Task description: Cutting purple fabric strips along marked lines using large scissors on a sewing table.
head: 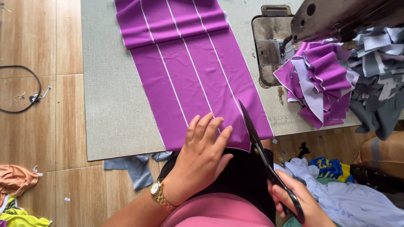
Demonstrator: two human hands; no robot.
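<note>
L hand [205, 145] flat, fingers spread on purple fabric [198, 71]; R hand [296, 201] grips scissors [263, 157] at fabric edge

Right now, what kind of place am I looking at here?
Probably a small sewing or tailoring workshop. A sewing machine sits on the table, the right hand works scissors into purple fabric that the left hand presses flat, and cut scraps are piled beside the machine.

Purple cloth with white stripes on a grey bench

The cloth [189, 71] is purple with thin white lines; the bench [109, 105] is pale grey, the scissors [263, 155] black, the watch [160, 194] gold, the scrap pile [324, 84] purple, lilac and grey, the floor [38, 126] light brown wood.
</note>
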